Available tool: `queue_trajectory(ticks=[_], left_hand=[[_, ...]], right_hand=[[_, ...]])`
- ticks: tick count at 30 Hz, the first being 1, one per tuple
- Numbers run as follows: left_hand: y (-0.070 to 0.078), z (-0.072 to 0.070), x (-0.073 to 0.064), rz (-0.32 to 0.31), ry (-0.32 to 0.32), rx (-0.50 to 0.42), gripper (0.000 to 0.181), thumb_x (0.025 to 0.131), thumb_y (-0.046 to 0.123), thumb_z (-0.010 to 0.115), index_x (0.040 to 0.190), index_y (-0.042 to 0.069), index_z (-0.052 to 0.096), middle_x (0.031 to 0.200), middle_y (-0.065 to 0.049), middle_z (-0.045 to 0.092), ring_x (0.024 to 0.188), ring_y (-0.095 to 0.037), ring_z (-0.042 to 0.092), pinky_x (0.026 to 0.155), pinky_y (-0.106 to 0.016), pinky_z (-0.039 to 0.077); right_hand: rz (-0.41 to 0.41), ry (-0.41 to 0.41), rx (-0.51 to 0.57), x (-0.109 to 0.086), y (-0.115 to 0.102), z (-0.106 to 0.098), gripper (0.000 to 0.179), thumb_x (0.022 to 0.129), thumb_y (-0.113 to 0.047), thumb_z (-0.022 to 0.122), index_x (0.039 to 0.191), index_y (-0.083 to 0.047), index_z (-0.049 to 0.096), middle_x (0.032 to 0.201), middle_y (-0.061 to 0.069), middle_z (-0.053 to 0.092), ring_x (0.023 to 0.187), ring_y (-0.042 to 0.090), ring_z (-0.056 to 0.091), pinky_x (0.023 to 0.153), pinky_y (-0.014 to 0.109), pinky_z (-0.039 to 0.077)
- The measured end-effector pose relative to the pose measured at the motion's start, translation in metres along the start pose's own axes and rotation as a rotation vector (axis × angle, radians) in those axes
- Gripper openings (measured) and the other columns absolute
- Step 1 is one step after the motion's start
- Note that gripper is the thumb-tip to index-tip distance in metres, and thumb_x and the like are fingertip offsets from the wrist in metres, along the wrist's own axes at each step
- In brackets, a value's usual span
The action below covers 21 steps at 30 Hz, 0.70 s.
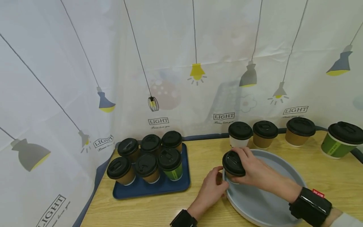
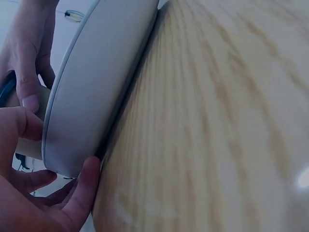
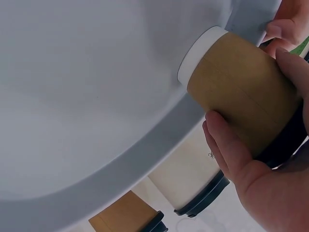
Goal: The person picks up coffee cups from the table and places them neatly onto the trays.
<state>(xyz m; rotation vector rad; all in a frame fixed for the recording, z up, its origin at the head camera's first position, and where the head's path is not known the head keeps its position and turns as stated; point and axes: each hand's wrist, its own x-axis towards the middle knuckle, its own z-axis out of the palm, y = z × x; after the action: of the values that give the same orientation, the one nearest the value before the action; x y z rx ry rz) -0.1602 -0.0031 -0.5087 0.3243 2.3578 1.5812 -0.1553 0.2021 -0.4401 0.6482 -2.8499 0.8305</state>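
My right hand (image 1: 256, 170) grips a brown paper cup (image 3: 241, 82) with a black lid (image 1: 233, 162), thumb and fingers around its sides. The cup's white base is over the near left part of a round grey tray (image 1: 263, 201), just inside the rim, and the cup leans in the right wrist view. At the tray's left edge, my left hand (image 1: 210, 187) holds the rim, with a fingertip (image 2: 89, 166) low on the outer wall and another finger bent over the top beside the cup.
Left on the wooden table (image 1: 136, 211), a blue rectangular tray (image 1: 153, 190) bears several lidded cups, among them a green one (image 1: 173, 173). Behind the round tray stand a white cup (image 1: 237, 142), two brown cups (image 1: 263, 141) and a larger green cup (image 1: 336, 145), near the printed curtain (image 1: 181, 104).
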Motion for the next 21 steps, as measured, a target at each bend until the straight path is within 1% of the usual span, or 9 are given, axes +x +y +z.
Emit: queue_trajectory(ticks=[3, 5, 7, 9, 11, 13, 15, 18, 21], left_hand=[[0.0, 0.0, 0.002, 0.036, 0.025, 0.09, 0.057, 0.086, 0.022, 0.067, 0.143, 0.017, 0.058, 0.121, 0.003, 0.061, 0.101, -0.012, 0.06, 0.084, -0.033, 0.052], [0.0, 0.0, 0.003, 0.056, 0.034, 0.13, 0.057, 0.086, 0.023, 0.068, 0.142, 0.015, 0.058, 0.123, 0.003, 0.062, 0.106, -0.012, 0.059, 0.089, -0.033, 0.05], [0.0, -0.001, 0.003, 0.061, 0.031, 0.124, 0.057, 0.087, 0.022, 0.068, 0.142, 0.014, 0.058, 0.124, 0.002, 0.061, 0.107, -0.012, 0.059, 0.09, -0.033, 0.05], [0.001, -0.002, 0.002, 0.056, 0.025, 0.108, 0.058, 0.087, 0.02, 0.069, 0.143, 0.014, 0.057, 0.125, 0.002, 0.061, 0.106, -0.012, 0.059, 0.089, -0.032, 0.05], [0.0, -0.004, 0.0, 0.048, 0.026, 0.091, 0.059, 0.086, 0.018, 0.069, 0.144, 0.015, 0.056, 0.126, 0.002, 0.06, 0.105, -0.012, 0.058, 0.087, -0.032, 0.05], [0.0, -0.007, -0.002, 0.043, 0.031, 0.076, 0.06, 0.086, 0.016, 0.069, 0.144, 0.016, 0.056, 0.126, 0.001, 0.06, 0.104, -0.013, 0.058, 0.085, -0.033, 0.05], [-0.001, -0.009, -0.003, 0.043, 0.036, 0.073, 0.061, 0.086, 0.015, 0.069, 0.145, 0.016, 0.056, 0.125, 0.001, 0.06, 0.104, -0.014, 0.057, 0.085, -0.033, 0.049], [-0.003, -0.012, -0.004, 0.042, 0.041, 0.071, 0.061, 0.086, 0.014, 0.068, 0.146, 0.017, 0.055, 0.126, 0.001, 0.059, 0.105, -0.015, 0.057, 0.085, -0.035, 0.049], [-0.004, -0.014, -0.005, 0.041, 0.05, 0.077, 0.061, 0.086, 0.015, 0.068, 0.146, 0.016, 0.055, 0.126, 0.0, 0.059, 0.107, -0.016, 0.057, 0.087, -0.036, 0.049]], right_hand=[[0.001, -0.009, -0.007, -0.001, 0.0, -0.001, 0.102, 0.075, -0.03, 0.095, 0.154, -0.008, 0.034, 0.14, 0.025, 0.045, 0.105, 0.036, 0.067, 0.073, 0.045, 0.059], [0.012, -0.021, 0.0, -0.003, 0.001, -0.003, 0.111, 0.075, -0.035, 0.095, 0.159, -0.011, 0.028, 0.143, 0.028, 0.042, 0.107, 0.04, 0.066, 0.074, 0.048, 0.059], [0.024, -0.028, 0.028, -0.006, 0.001, -0.007, 0.119, 0.074, -0.041, 0.094, 0.164, -0.014, 0.021, 0.149, 0.032, 0.036, 0.113, 0.046, 0.063, 0.078, 0.053, 0.059], [0.046, -0.019, 0.049, -0.011, 0.003, -0.014, 0.121, 0.076, -0.049, 0.091, 0.166, -0.017, 0.017, 0.152, 0.032, 0.033, 0.117, 0.051, 0.06, 0.081, 0.058, 0.057], [0.071, 0.007, 0.056, -0.016, 0.006, -0.023, 0.115, 0.081, -0.055, 0.085, 0.166, -0.016, 0.018, 0.155, 0.03, 0.031, 0.121, 0.052, 0.057, 0.084, 0.062, 0.055], [0.097, 0.048, 0.055, -0.021, 0.012, -0.032, 0.104, 0.087, -0.056, 0.079, 0.164, -0.012, 0.025, 0.155, 0.028, 0.034, 0.126, 0.051, 0.054, 0.087, 0.065, 0.052], [0.115, 0.101, 0.057, -0.025, 0.019, -0.039, 0.091, 0.093, -0.05, 0.075, 0.161, -0.008, 0.032, 0.153, 0.026, 0.039, 0.125, 0.047, 0.054, 0.09, 0.065, 0.052], [0.136, 0.172, 0.097, -0.028, 0.031, -0.044, 0.073, 0.099, -0.038, 0.071, 0.154, -0.001, 0.04, 0.148, 0.026, 0.045, 0.124, 0.046, 0.052, 0.094, 0.064, 0.05], [0.148, 0.227, 0.109, -0.025, 0.042, -0.045, 0.065, 0.102, -0.031, 0.069, 0.149, 0.005, 0.044, 0.144, 0.028, 0.049, 0.122, 0.047, 0.054, 0.094, 0.063, 0.051]])
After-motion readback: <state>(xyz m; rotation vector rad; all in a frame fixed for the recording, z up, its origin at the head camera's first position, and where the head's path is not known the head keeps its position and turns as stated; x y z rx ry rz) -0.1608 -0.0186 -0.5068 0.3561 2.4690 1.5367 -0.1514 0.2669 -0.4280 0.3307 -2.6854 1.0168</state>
